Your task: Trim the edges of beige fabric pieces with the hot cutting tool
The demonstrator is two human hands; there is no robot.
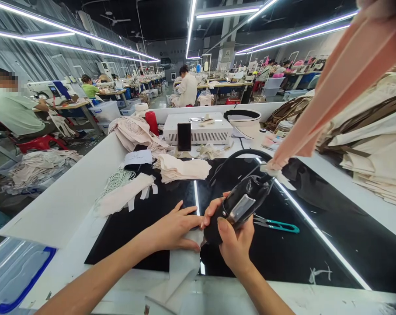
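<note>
A black handheld tool (239,208) with a cable is gripped by my right hand (235,240), its tip low against the edge of a pale fabric strip (184,264). Pressing on that strip is my left hand (176,227), fingers spread on the glossy black board (139,258). A pink cloth strip (335,83) is tied at the tool's cable end and rises to the upper right. Teal-handled snips (276,225) lie right of my right hand. Pale fabric pieces (185,168) are stacked beyond my left hand.
Behind the board are a phone (184,137), a white vented box (198,129) and a red spool (151,123). Cord (117,181) and fabric lie left, large fabric piles (378,162) right. A blue-rimmed bin (24,280) is lower left. People sit at sewing tables beyond.
</note>
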